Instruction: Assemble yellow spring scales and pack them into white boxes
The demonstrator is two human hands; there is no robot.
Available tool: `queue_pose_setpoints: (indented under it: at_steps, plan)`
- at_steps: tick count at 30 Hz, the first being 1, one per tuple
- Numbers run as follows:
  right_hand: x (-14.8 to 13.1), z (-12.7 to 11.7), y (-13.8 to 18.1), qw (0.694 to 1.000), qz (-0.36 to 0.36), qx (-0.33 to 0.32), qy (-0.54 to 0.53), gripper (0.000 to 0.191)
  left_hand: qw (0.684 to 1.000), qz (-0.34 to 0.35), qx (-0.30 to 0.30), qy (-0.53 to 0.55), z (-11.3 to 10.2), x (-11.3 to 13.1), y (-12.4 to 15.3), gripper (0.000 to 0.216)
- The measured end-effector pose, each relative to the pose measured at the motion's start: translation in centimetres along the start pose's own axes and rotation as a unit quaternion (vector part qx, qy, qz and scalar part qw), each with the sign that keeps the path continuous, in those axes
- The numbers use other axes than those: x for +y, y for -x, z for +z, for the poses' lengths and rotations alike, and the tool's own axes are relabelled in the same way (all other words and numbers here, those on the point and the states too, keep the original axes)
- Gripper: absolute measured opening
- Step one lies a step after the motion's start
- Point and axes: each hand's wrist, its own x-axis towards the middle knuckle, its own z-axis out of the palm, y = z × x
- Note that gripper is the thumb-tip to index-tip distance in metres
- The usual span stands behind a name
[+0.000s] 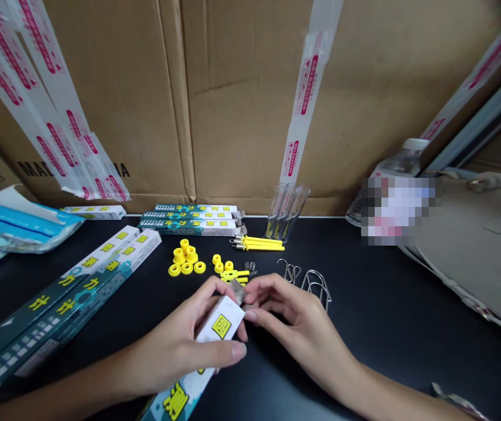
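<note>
My left hand [206, 339] wraps round a long, narrow white and green cardboard box [201, 380] with yellow printed characters, its end tilted up and away. At that end my right hand [287, 316] is closed, with thumb and fingertips on the box's greyish end flap [235, 289]. Just beyond the hands are yellow plastic collars [180, 255], small yellow rings [218, 267], flat yellow pieces [232, 275] partly hidden by my fingers, and small springs [250, 266]. Bent wire hooks [292, 271] and larger wire loops [317, 286] lie past my right hand.
Two similar boxes [79, 292] lie at left, and a stack of boxes [193, 221] sits at the back. Yellow rods with springs [259, 242] lie beside clear tubes [286, 210]. A blue packet [22, 222], a bottle [401, 164] and a beige bag [473, 234] flank the black table [320, 374].
</note>
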Motion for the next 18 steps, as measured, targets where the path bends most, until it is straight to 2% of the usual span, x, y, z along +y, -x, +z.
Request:
queue_pose_setpoints:
  at_steps: [3, 6, 14, 18]
  plan:
    - [0.30, 0.10, -0.04, 1.000, 0.014, 0.018, -0.011, 0.029, 1.000, -0.020, -0.007, -0.014, 0.06, 0.58, 0.02, 0.037]
    - [0.43, 0.15, -0.03, 0.999, 0.039, 0.015, -0.018, 0.037, 0.999, -0.043, -0.021, -0.021, 0.02, 1.02, 0.02, 0.038]
    - [-0.01, 0.09, -0.33, 0.996, 0.056, -0.008, -0.071, 0.025, 0.998, -0.054, -0.027, -0.031, -0.24, 0.73, 0.05, 0.039]
    - [-0.09, 0.11, -0.70, 0.988, 0.082, -0.010, -0.132, 0.029, 0.997, -0.043, -0.038, -0.051, -0.31, 0.65, 0.02, 0.037]
